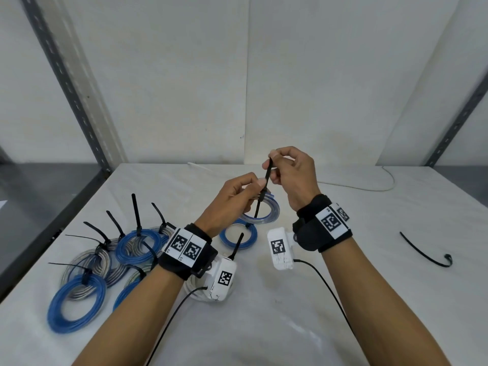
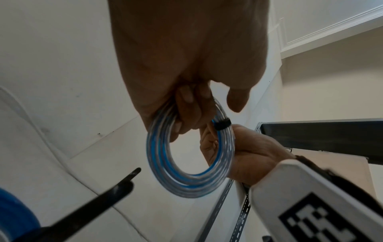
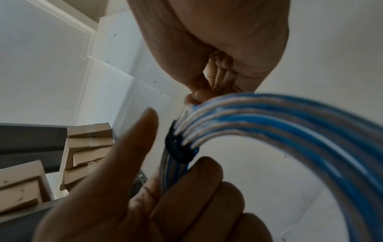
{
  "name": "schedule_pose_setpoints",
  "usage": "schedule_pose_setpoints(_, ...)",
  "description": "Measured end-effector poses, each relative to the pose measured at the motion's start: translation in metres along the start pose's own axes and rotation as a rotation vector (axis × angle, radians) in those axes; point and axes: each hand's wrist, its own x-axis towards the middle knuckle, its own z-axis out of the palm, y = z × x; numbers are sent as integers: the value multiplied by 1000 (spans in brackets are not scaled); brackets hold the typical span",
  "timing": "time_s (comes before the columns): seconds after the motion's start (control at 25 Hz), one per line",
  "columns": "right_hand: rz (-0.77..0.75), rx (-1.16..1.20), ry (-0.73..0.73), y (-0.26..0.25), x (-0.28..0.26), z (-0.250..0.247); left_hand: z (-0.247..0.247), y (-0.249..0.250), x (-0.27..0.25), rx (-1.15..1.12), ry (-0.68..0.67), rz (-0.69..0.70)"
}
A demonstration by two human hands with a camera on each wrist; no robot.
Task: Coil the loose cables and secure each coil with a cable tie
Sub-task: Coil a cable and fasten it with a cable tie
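Above the table's (image 1: 264, 326) middle, the right hand (image 1: 293, 178) is pinching the black cable tie's (image 1: 264, 190) tail, its long axis running from 1 toward 7 o'clock down to the blue-and-clear cable coil (image 1: 264, 212) that the left hand (image 1: 232, 199) is gripping.

The head view looked forward and down from above onto the table (image 1: 264, 326), with both forearms reaching in and the wall behind. Each wrist view sat very near its own palm and faced up along the fingers toward walls and ceiling. All three shared the coil (image 1: 266, 215) (image 2: 190, 157) (image 3: 290, 131); the left wrist view also caught the right hand (image 2: 244, 152), and the right wrist view the left hand (image 3: 157, 196)
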Motion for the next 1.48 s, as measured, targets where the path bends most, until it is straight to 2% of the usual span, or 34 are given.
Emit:
schedule_pose_setpoints(0.12,-35,52,24,-5,-1,4,-3,5,0,69,21,31)
schedule_pose_setpoints(0.24,-83,100,57,-10,2,11,-8,9,1,14,13,6)
schedule_pose_setpoints(0.48,-55,125,66,-8,-4,23,-16,6,-8,-20,1,-37)
schedule_pose_setpoints(0.56,-88,112,-6,-19,-9,25,-28,8,-8,-36,23,-11)
schedule_pose_setpoints(0.64,-126,129,-143,-36,-17,26,-44,11,-8,-55,20,63)
schedule_pose_setpoints(0.72,-143,170,-300,-51,-26,31,-60,15,-9,-14,34,127)
schedule_pose_setpoints(0.8,-182,180,-368,-59,-31,37,-68,19,-11,36,93,153)
schedule_pose_setpoints(0.88,-231,169,-308,-62,-33,46,-75,22,-15,143,193,126)
schedule_pose_setpoints(0.96,-249,165,-228,-57,-29,54,-81,25,-17,210,295,34)
schedule_pose_setpoints(1.04,-227,165,-193,-49,-22,59,-87,30,-21,171,263,-83)
schedule_pose_setpoints(1.16,-210,65,-156,-31,-13,62,-93,37,-29,227,112,-200)
schedule_pose_setpoints(1.24,-205,10,-174,-23,-11,63,-97,36,-30,271,65,-242)
schedule_pose_setpoints(1.32,-171,-176,-284,-17,-5,59,-106,32,-26,308,87,-261)
schedule_pose_setpoints(1.44,56,-698,-564,-3,9,54,-120,28,-18,290,123,-263)
schedule_pose_setpoints(1.48,112,-757,-612,5,13,54,-121,26,-15,267,124,-272)
